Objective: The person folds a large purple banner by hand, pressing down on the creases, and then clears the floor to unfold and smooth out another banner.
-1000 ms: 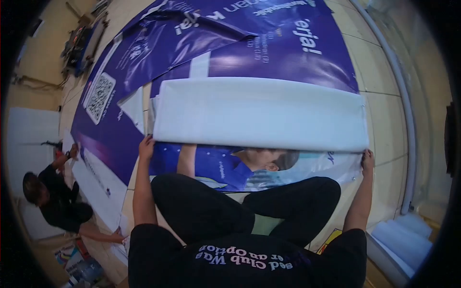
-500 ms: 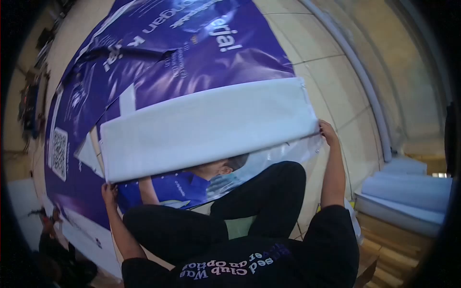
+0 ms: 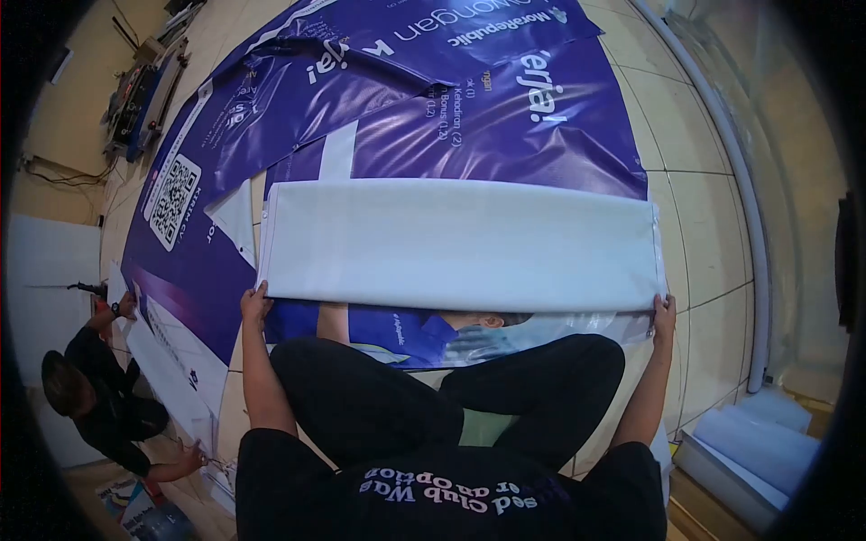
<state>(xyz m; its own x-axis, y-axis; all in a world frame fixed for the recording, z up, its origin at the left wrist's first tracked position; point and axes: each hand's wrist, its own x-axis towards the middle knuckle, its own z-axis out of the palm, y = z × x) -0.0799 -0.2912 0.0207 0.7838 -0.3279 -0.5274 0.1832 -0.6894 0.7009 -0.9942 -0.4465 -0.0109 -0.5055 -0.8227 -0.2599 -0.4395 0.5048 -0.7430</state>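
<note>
A vinyl banner (image 3: pixel 460 243) lies folded over in front of my crossed legs, its white back facing up in a long band. My left hand (image 3: pixel 256 305) is closed on the band's near left corner. At the near right corner, my right hand (image 3: pixel 665 317) pinches the edge, fingers wrapped over it. A printed strip with a person's picture (image 3: pixel 424 335) shows between the fold and my legs. Beyond the band spreads purple printed vinyl (image 3: pixel 541 153) with white lettering, creased and overlapping.
At the left a co-worker (image 3: pixel 99 397) crouches with hands on the banner's white end (image 3: pixel 167 370). A dark machine (image 3: pixel 140 99) stands at the far left. A pale pipe (image 3: pixel 740 198) runs along the right wall, with white rolls (image 3: pixel 753 442) at lower right. Tiled floor (image 3: pixel 704 234) shows beside the banner.
My view has turned and shifted, so the banner sits more level. The band's right end has come down nearer to me. Both hands keep their hold on the corners.
</note>
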